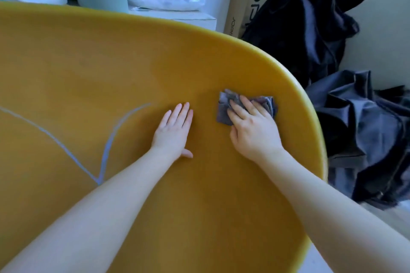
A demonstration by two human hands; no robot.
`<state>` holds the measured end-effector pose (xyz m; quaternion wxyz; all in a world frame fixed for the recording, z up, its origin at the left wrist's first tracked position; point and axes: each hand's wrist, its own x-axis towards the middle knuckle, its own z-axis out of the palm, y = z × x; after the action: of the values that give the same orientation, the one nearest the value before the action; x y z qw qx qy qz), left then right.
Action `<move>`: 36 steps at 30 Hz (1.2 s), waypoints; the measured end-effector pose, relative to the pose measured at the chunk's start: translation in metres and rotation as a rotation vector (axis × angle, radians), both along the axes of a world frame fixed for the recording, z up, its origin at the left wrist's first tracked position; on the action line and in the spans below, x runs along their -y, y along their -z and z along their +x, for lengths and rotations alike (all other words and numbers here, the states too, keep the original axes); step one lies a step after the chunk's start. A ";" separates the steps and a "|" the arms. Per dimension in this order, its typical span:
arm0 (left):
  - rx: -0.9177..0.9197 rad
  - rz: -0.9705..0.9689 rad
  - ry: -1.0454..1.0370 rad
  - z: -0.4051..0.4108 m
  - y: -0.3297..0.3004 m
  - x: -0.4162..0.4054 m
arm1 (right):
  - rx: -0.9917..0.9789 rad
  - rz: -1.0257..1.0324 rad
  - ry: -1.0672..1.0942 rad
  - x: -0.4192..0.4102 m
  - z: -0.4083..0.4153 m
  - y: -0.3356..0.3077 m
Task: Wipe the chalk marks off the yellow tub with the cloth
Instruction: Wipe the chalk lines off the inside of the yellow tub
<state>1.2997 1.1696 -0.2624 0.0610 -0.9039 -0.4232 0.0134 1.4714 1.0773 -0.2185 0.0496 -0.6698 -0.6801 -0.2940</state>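
**Right hand flat on the cloth near the tub's rim**

Head view: both bare forearms reach forward over the yellow tub (111, 68). The left hand (174, 131) lies palm down on the yellow surface, fingers straight and close together, thumb tucked low, holding nothing. The right hand (250, 126) presses the grey cloth (224, 108), its fingers (236, 109) straight and slightly spread on top; the crumpled cloth shows beyond the fingertips and to their left, near the tub's right rim. A pale V-shaped chalk mark (108, 142) sits left of the left forearm, well apart from the cloth. Dark clothing (355, 128) lies beyond the rim.
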 end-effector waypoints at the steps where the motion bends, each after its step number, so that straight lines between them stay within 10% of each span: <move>1: 0.007 -0.012 0.000 -0.001 0.000 0.002 | -0.021 -0.051 0.004 0.017 -0.007 0.015; 8: 0.042 -0.139 0.163 -0.015 0.006 0.042 | 0.085 -0.342 -0.050 0.082 -0.017 0.029; 14: -0.076 -0.309 0.370 -0.025 0.017 0.070 | 0.203 -0.092 0.071 0.058 0.038 -0.061; 27: -0.067 -0.216 0.171 -0.039 0.032 0.086 | -0.205 -0.511 0.184 0.130 -0.077 0.053; 36: -0.019 -0.103 -0.111 -0.089 0.003 0.027 | -0.143 -0.127 0.161 0.024 -0.042 0.035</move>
<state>1.2104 1.1430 -0.2657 0.0176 -0.8809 -0.4707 0.0469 1.4290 1.0531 -0.2538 0.0315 -0.7434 -0.6360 -0.2049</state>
